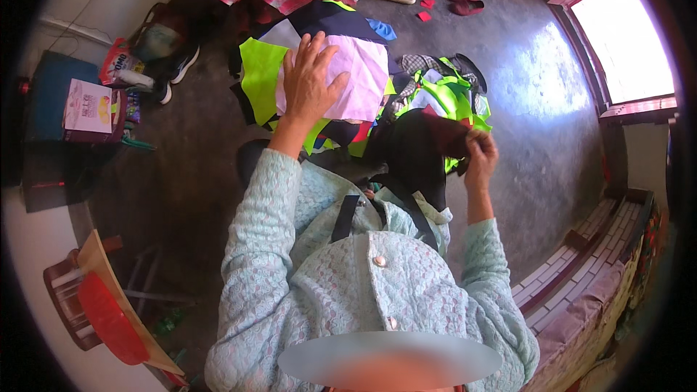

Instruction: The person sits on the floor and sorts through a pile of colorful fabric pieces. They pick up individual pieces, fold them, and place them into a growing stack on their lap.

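The left hand (311,83) is resting on a pink cloth piece (363,76), its fingers spreading apart, with neon-yellow cloth (261,76) showing to the left. Nearer and to the right, the right hand (481,156) is clamping its fingers on a dark maroon cloth (453,136), near a mixed scrap heap (444,94).

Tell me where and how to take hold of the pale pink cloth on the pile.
Pinch the pale pink cloth at its right edge, probably best from the right, with thumb and finger above and below. It lies nearly flat atop the pile of cloth pieces; the left hand covers part of its left side, while the right edge is uncovered.
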